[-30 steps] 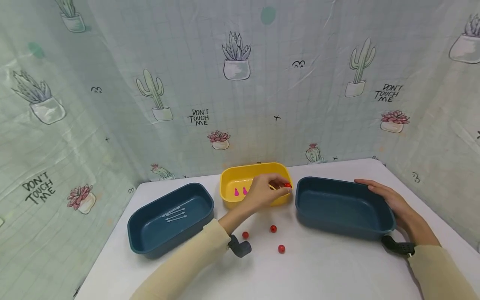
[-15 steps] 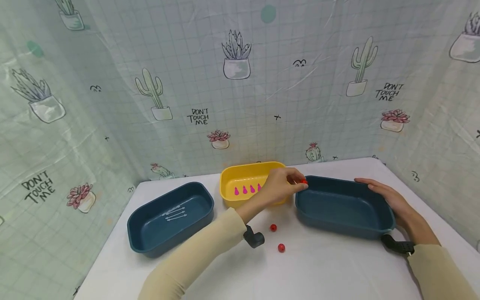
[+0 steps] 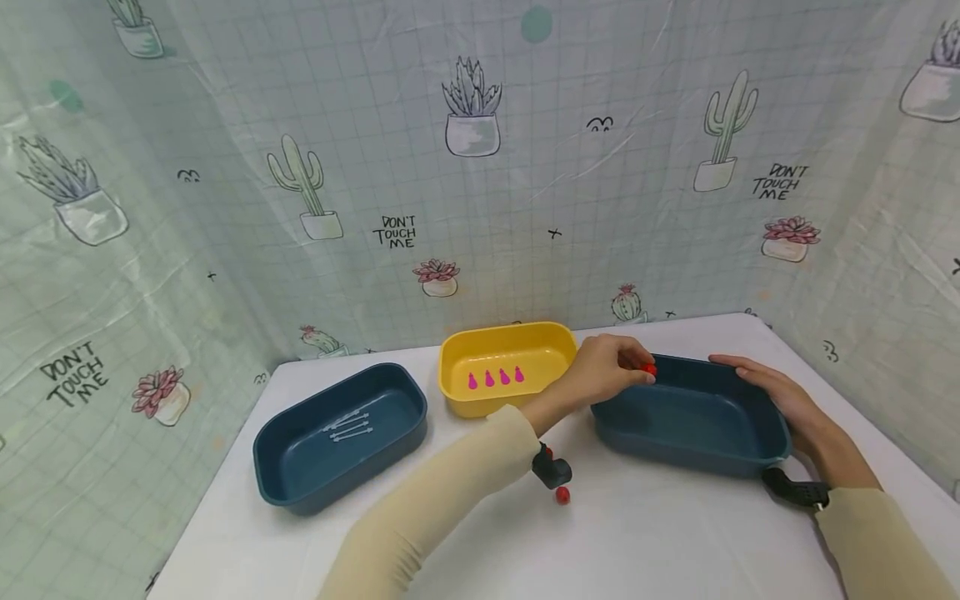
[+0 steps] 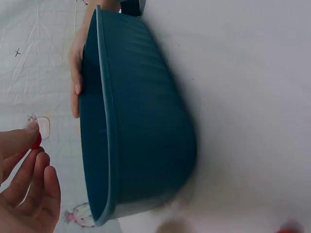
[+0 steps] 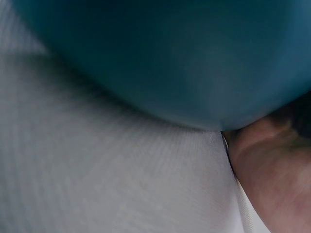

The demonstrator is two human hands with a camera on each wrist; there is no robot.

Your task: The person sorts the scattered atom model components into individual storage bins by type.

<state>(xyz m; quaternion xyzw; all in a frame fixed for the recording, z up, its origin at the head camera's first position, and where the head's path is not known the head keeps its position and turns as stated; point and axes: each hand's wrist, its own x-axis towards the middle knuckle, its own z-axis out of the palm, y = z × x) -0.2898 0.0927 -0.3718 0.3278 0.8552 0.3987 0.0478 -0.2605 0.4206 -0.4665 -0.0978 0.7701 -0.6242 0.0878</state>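
As it's small & round, red bead (image 3: 649, 369) pinched betw. thumb & fingertips, L hand (image 3: 606, 365), above left end of R-side blue bin (image 3: 697, 417). R hand (image 3: 787, 406): fingers extended along bin's outside, prob. to steady it.

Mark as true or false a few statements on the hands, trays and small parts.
1. The left hand pinches a red bead. True.
2. The yellow tray holds four pink pieces. True.
3. The right hand touches the yellow tray. False: it touches the right-hand blue tray.
4. The pale sticks lie on the bare tabletop. False: they lie in the left-hand blue tray.
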